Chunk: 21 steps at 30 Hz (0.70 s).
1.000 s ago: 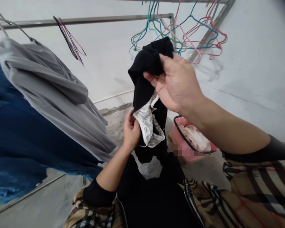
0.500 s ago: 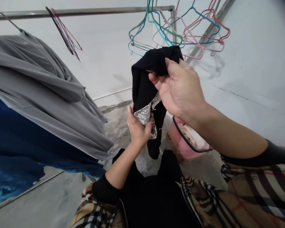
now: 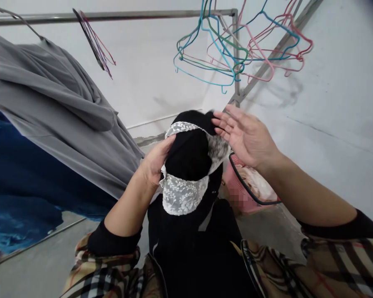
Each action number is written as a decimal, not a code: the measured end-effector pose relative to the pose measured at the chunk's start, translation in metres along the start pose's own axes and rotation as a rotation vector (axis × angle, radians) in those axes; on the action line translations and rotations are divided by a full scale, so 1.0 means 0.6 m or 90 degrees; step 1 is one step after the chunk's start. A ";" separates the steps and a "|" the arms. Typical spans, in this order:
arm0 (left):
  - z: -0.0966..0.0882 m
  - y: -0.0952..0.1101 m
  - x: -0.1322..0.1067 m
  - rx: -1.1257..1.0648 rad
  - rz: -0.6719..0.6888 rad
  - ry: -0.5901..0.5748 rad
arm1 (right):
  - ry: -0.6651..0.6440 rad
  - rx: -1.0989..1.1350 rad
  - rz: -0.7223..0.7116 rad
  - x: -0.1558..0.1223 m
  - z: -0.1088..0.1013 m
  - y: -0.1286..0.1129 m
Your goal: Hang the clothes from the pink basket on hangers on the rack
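Note:
A black garment with white lace trim (image 3: 189,165) is held up in front of me. My left hand (image 3: 153,161) grips its left side, fingers closed on the lace edge. My right hand (image 3: 247,134) is at the garment's upper right with fingers stretched out, the fingertips touching the black cloth and lace. The lower part of the garment hangs down against my dark front.
A metal drying rail (image 3: 112,15) runs overhead. On it hang a grey garment (image 3: 59,107), a blue one (image 3: 27,186), and bunches of coloured wire hangers (image 3: 236,45), (image 3: 96,41). A pink laundry basket (image 3: 248,186) with clothes stands on the concrete floor behind the garment.
The garment has come down from near the hangers and been turned so the lace shows around it. My left hand rose to its side; my right hand opened from a pinch.

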<state>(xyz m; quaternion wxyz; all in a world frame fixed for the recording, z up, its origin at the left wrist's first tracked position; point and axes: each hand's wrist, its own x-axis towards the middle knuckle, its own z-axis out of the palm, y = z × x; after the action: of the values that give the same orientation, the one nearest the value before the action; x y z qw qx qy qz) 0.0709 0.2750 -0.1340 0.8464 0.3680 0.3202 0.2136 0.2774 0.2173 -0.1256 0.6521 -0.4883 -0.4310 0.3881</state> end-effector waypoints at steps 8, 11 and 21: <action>0.027 0.001 -0.020 -0.082 -0.138 -0.071 | -0.261 -0.261 -0.094 -0.047 0.000 0.083; 0.027 0.004 -0.024 -0.060 -0.128 -0.036 | -0.261 -0.222 -0.024 -0.052 -0.003 0.095; -0.027 -0.037 0.012 0.117 -0.134 -0.012 | -0.034 0.089 0.130 -0.040 -0.026 -0.021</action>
<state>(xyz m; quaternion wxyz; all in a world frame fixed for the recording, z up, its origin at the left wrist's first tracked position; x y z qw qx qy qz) 0.0673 0.2731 -0.1622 0.8300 0.4104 0.3669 0.0902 0.2854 0.1877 -0.1199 0.6297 -0.4725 -0.3682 0.4947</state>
